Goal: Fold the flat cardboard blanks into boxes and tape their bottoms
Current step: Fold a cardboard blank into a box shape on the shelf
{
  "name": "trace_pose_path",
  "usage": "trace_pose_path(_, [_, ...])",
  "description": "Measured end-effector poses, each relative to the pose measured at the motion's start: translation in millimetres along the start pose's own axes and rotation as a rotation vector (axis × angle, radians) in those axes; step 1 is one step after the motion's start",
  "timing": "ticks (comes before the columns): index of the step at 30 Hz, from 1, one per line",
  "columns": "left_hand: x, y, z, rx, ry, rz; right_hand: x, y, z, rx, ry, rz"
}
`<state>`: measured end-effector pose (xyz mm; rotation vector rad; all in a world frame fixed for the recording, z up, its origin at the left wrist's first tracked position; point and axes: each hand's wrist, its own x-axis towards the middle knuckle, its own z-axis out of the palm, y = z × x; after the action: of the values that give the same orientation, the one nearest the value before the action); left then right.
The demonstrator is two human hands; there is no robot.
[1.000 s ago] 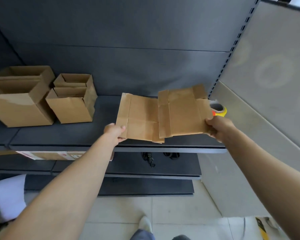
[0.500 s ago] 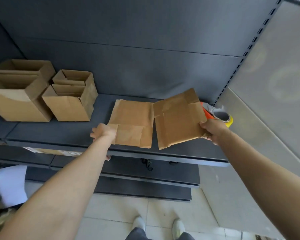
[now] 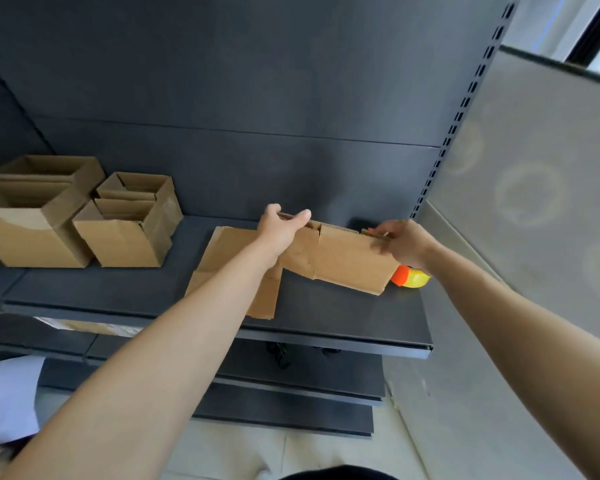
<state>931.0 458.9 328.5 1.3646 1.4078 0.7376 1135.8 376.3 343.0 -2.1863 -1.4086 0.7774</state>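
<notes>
A brown cardboard blank (image 3: 343,261) stands on its edge above the dark shelf (image 3: 343,317), still flattened. My left hand (image 3: 280,227) grips its upper left edge, thumb over the top. My right hand (image 3: 406,242) pinches its upper right corner. Another flat cardboard blank (image 3: 232,271) lies on the shelf just left of it, partly under my left forearm. An orange and yellow tape dispenser (image 3: 409,277) pokes out behind the held blank, below my right hand.
Two larger folded boxes (image 3: 28,233) and two smaller ones (image 3: 125,237) stand open at the shelf's left end. A grey panel (image 3: 534,202) closes off the right side. Lower shelves (image 3: 291,393) and a tiled floor lie below.
My left hand left the lying blank and took the upper left edge of the blank in my right hand. That blank rose and turned upright, hiding most of the tape dispenser.
</notes>
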Motion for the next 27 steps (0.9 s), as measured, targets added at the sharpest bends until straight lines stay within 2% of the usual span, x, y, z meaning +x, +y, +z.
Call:
trace_pose_path(8, [1.0, 4.1, 15.6, 0.034, 0.033, -0.008, 6.5, 21.6, -4.4, 0.302, -0.059, 0.141])
trace_pose_path(11, [3.8, 8.3, 17.9, 0.033, 0.035, -0.039, 9.0, 20.0, -8.6, 0.365, -0.115, 0.207])
trace_pose_path(14, [4.4, 8.2, 23.8, 0.03, 0.024, -0.077, 11.2, 21.7, -9.0, 0.413, -0.093, 0.236])
trace_pose_path(20, [1.5, 0.8, 29.5, -0.032, 0.075, -0.179, 15.8, 16.9, -11.5, 0.396, -0.121, 0.325])
trace_pose_path(24, [-2.0, 0.2, 30.7, -0.086, -0.03, -0.218, 17.2, 14.6, -9.9, 0.208, -0.131, 0.357])
trace_pose_path(27, [-1.7, -0.6, 31.4, -0.116, -0.12, -0.223, 14.7, 10.2, -13.9, 0.029, -0.177, 0.265])
